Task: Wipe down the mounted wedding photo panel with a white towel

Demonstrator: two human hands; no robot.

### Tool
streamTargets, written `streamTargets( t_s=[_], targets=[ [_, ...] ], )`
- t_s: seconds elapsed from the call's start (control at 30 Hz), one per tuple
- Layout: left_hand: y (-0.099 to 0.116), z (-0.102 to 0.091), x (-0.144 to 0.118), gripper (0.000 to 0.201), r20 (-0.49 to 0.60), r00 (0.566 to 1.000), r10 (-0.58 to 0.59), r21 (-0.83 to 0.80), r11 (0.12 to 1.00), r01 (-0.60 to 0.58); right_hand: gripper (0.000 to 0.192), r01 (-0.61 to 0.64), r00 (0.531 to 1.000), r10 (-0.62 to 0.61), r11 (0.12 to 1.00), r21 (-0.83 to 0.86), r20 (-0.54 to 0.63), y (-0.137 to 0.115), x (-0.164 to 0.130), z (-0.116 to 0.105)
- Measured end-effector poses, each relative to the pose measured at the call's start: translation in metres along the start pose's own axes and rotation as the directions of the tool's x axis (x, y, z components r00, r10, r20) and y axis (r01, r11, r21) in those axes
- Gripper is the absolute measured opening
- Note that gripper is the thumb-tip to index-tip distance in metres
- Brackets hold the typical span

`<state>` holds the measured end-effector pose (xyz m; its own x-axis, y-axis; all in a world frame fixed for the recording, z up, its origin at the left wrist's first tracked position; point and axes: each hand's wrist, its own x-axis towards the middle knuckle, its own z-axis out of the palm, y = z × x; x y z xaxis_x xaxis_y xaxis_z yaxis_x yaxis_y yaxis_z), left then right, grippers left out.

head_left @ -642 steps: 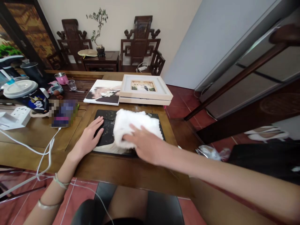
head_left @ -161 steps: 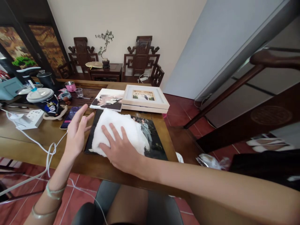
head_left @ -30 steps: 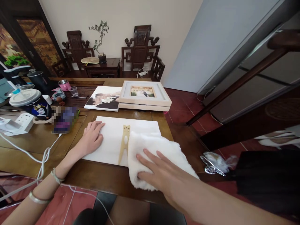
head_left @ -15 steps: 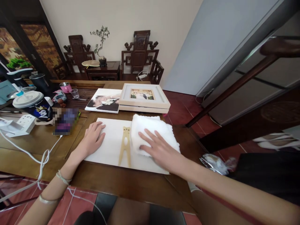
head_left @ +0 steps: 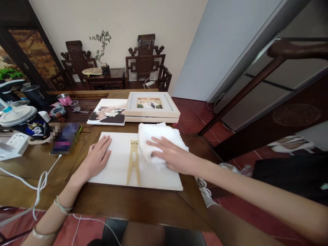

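Right hand (head_left: pixel 172 155) is spread flat on the white towel (head_left: pixel 159 139); left hand (head_left: pixel 96 159) lies flat, pinning the white board (head_left: pixel 120 164) near the tabletop's (head_left: pixel 133 201) front edge.

Blurred-out phone (head_left: pixel 64 138), blurred faces on unframed photo (head_left: pixel 107 112), cup (head_left: pixel 22 122) cut off at left edge

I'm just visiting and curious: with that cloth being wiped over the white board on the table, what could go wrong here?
The white cloth under the right hand lies beside the wooden stand piece; a wipe might snag it. The white board reaches the table edge and could slide if the left hand lifts.
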<state>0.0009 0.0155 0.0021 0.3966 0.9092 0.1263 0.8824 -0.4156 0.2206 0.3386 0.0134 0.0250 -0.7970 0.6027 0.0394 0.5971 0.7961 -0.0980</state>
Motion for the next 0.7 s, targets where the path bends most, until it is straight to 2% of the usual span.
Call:
streamTargets(
  t_s=[0.1,0.17,0.27,0.37,0.47,0.53,0.6,0.7],
  targets=[
    [0.000,0.001,0.001,0.050,-0.036,0.999,-0.007,-0.009,1.000,0.007,0.065,-0.086,0.996,0.086,0.996,-0.010,0.019,0.011,0.015,-0.007],
    [0.000,0.002,0.001,0.050,-0.053,0.998,-0.019,-0.013,1.000,0.019,0.066,-0.150,0.987,0.150,0.989,0.002,0.052,-0.001,0.018,-0.013],
    [0.000,0.002,0.001,0.050,-0.068,0.997,-0.032,-0.022,0.999,0.031,0.068,-0.227,0.962,0.218,0.973,0.036,0.162,-0.044,0.007,-0.025],
    [0.000,0.003,0.000,0.050,-0.093,0.995,-0.034,-0.039,0.999,0.030,0.070,-0.172,0.954,0.130,0.975,0.140,0.270,-0.092,-0.013,-0.042],
    [-0.001,0.003,-0.001,0.050,-0.113,0.993,-0.028,-0.056,0.998,0.021,0.060,-0.147,0.953,0.076,0.962,0.230,0.293,-0.113,-0.022,-0.055],
    [-0.001,0.003,-0.002,0.050,-0.117,0.993,-0.027,-0.069,0.997,0.019,0.059,-0.213,0.943,0.137,0.950,0.230,0.304,-0.106,-0.016,-0.057],
    [-0.002,0.002,-0.003,0.051,-0.116,0.993,-0.024,-0.086,0.996,0.014,0.063,-0.259,0.944,0.209,0.949,0.179,0.256,-0.087,0.000,-0.051],
    [-0.003,0.001,-0.004,0.050,-0.123,0.992,-0.018,-0.119,0.993,0.003,0.065,-0.192,0.978,0.183,0.976,0.101,0.098,-0.054,0.030,-0.032]
  ],
)
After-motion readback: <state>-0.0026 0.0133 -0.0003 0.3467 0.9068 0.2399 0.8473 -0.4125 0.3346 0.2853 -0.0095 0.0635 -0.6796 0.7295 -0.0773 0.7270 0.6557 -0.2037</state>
